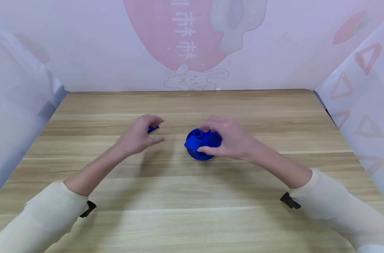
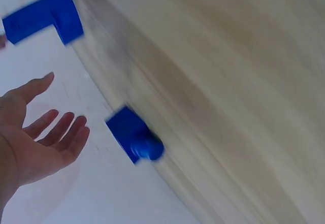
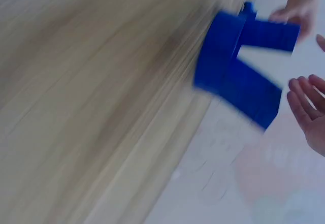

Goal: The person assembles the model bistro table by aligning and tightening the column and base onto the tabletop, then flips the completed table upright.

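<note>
Toward the table's middle stands a blue piece with a round base [image 1: 202, 157]; a square post [image 1: 193, 142] and a round hollow post [image 1: 197, 133] rise from it. My right hand [image 1: 233, 138] hovers over its right side, thumb and fingers spread. In the right wrist view, the right hand's fingers [image 3: 307, 99] lie beside the tops of the blue posts [image 3: 251, 89], with a small gap. To the left, my left hand [image 1: 138, 137] is spread near a small blue block [image 1: 153, 128], mostly hidden behind it. The left wrist view shows this block [image 2: 124, 130] with a rounded knob, apart from the fingers.
Both blue things stand on a wood-grain table [image 1: 185, 196]. A pale printed backdrop [image 1: 94, 45] rises behind its far edge, and light cloth panels [image 1: 366, 88] stand at the sides. Both wrist views are blurred.
</note>
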Tool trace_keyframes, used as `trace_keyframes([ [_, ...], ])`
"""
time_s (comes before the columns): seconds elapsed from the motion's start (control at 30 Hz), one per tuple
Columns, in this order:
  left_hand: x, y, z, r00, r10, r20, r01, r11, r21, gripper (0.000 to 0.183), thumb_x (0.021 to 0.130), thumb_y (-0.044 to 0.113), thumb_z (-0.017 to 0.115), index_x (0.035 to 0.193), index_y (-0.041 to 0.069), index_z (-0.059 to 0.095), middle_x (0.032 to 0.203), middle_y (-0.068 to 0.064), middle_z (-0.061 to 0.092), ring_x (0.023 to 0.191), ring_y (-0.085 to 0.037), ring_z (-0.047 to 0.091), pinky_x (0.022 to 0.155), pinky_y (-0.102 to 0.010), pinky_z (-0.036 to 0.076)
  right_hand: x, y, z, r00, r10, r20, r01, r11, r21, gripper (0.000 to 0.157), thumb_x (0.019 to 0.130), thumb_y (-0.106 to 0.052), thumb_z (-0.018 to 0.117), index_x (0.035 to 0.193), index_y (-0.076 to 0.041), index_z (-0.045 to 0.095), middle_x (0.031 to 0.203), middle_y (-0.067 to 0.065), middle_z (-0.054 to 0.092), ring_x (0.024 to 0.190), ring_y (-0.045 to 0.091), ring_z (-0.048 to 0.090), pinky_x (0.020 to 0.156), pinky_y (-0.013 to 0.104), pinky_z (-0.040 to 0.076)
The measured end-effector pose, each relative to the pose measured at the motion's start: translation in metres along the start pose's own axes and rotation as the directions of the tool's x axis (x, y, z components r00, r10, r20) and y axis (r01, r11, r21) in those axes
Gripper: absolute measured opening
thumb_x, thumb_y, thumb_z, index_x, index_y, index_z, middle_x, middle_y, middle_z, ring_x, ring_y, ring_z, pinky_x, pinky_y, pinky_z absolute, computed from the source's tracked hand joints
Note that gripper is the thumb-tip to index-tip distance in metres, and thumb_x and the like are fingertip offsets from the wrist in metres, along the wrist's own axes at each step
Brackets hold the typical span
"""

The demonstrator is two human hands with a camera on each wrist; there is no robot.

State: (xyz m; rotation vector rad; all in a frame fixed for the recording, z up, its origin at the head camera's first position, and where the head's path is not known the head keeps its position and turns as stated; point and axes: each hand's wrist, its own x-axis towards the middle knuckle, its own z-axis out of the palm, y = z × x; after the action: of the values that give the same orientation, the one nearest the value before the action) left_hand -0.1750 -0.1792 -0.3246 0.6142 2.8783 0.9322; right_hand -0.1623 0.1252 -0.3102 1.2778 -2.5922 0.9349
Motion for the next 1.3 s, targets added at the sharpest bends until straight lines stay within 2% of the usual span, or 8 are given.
trace_keyframes([
  [0.1, 0.005, -0.014, -0.01, 1.0, -0.002, -0.02, 0.004, 0.998, 0.066, 0.051, 0.087, 0.006, 0.082, 0.129, -0.015, 0.06, 0.128, -0.034, 0.062, 0.118, -0.048, 0.061, 0.1, -0.058, 0.052, 0.008, -0.017, 0.009, 0.991, 0.062, 0.119, -0.048, 0.992, -0.119, 0.052, 0.088, -0.033, 0.084, 0.124, 0.0, 0.069, 0.115, 0.012, 0.072, 0.105, 0.027, 0.07, 0.09, 0.041, 0.061],
  [0.2, 0.008, -0.024, -0.016, 1.0, -0.02, -0.01, 0.021, 0.992, 0.121, 0.052, 0.087, 0.006, 0.081, 0.129, -0.015, 0.059, 0.132, -0.035, 0.059, 0.119, -0.05, 0.06, 0.097, -0.06, 0.054, 0.014, -0.027, 0.017, 0.968, 0.149, 0.201, -0.098, 0.965, -0.242, 0.053, 0.091, -0.035, 0.081, 0.129, -0.001, 0.066, 0.123, 0.013, 0.07, 0.11, 0.029, 0.07, 0.092, 0.042, 0.06],
  [0.4, 0.014, -0.04, -0.02, 0.997, -0.073, 0.036, 0.065, 0.978, 0.2, 0.055, 0.088, 0.004, 0.079, 0.133, -0.017, 0.056, 0.135, -0.037, 0.056, 0.123, -0.051, 0.057, 0.1, -0.06, 0.051, 0.02, -0.032, 0.022, 0.949, 0.206, 0.238, -0.13, 0.945, -0.3, 0.046, 0.093, -0.029, 0.079, 0.128, -0.001, 0.067, 0.121, 0.012, 0.072, 0.111, 0.03, 0.069, 0.095, 0.042, 0.058],
  [0.57, 0.019, -0.045, -0.02, 0.991, -0.116, 0.06, 0.099, 0.968, 0.229, 0.053, 0.09, 0.003, 0.076, 0.134, -0.019, 0.054, 0.135, -0.039, 0.055, 0.124, -0.052, 0.056, 0.102, -0.061, 0.049, 0.019, -0.026, 0.017, 0.935, 0.22, 0.279, -0.149, 0.956, -0.252, 0.048, 0.093, -0.024, 0.078, 0.133, -0.001, 0.066, 0.132, 0.016, 0.068, 0.121, 0.034, 0.066, 0.1, 0.046, 0.056],
  [0.73, 0.022, -0.049, -0.018, 0.991, -0.12, 0.067, 0.101, 0.968, 0.23, 0.051, 0.09, -0.002, 0.074, 0.134, -0.019, 0.054, 0.13, -0.04, 0.058, 0.122, -0.051, 0.058, 0.102, -0.061, 0.05, 0.015, -0.011, 0.007, 0.931, 0.146, 0.335, -0.111, 0.986, -0.122, 0.044, 0.092, -0.012, 0.079, 0.132, -0.001, 0.066, 0.137, 0.018, 0.065, 0.129, 0.036, 0.061, 0.104, 0.05, 0.053],
  [1.03, 0.024, -0.053, -0.016, 0.991, -0.111, 0.072, 0.092, 0.969, 0.229, 0.046, 0.091, -0.004, 0.072, 0.131, -0.019, 0.056, 0.128, -0.04, 0.059, 0.12, -0.051, 0.06, 0.101, -0.061, 0.051, 0.006, 0.013, -0.006, 0.931, 0.04, 0.362, -0.05, 0.999, 0.02, 0.036, 0.089, 0.005, 0.075, 0.124, -0.002, 0.068, 0.13, 0.015, 0.068, 0.126, 0.033, 0.062, 0.105, 0.046, 0.052],
  [1.2, 0.024, -0.054, -0.016, 0.994, -0.091, 0.062, 0.076, 0.973, 0.216, 0.044, 0.089, -0.005, 0.072, 0.129, -0.019, 0.057, 0.125, -0.04, 0.061, 0.119, -0.051, 0.06, 0.101, -0.061, 0.051, 0.002, 0.021, -0.012, 0.931, 0.031, 0.363, -0.06, 0.996, 0.07, 0.037, 0.089, 0.011, 0.069, 0.122, -0.006, 0.069, 0.13, 0.013, 0.069, 0.125, 0.031, 0.062, 0.105, 0.048, 0.052],
  [1.3, 0.023, -0.054, -0.015, 0.995, -0.079, 0.056, 0.066, 0.977, 0.205, 0.045, 0.088, -0.006, 0.072, 0.128, -0.019, 0.058, 0.124, -0.04, 0.062, 0.118, -0.051, 0.061, 0.101, -0.061, 0.051, -0.001, 0.023, -0.014, 0.941, 0.023, 0.339, -0.059, 0.994, 0.095, 0.037, 0.088, 0.008, 0.073, 0.122, -0.004, 0.07, 0.129, 0.012, 0.07, 0.123, 0.03, 0.064, 0.105, 0.048, 0.052],
])
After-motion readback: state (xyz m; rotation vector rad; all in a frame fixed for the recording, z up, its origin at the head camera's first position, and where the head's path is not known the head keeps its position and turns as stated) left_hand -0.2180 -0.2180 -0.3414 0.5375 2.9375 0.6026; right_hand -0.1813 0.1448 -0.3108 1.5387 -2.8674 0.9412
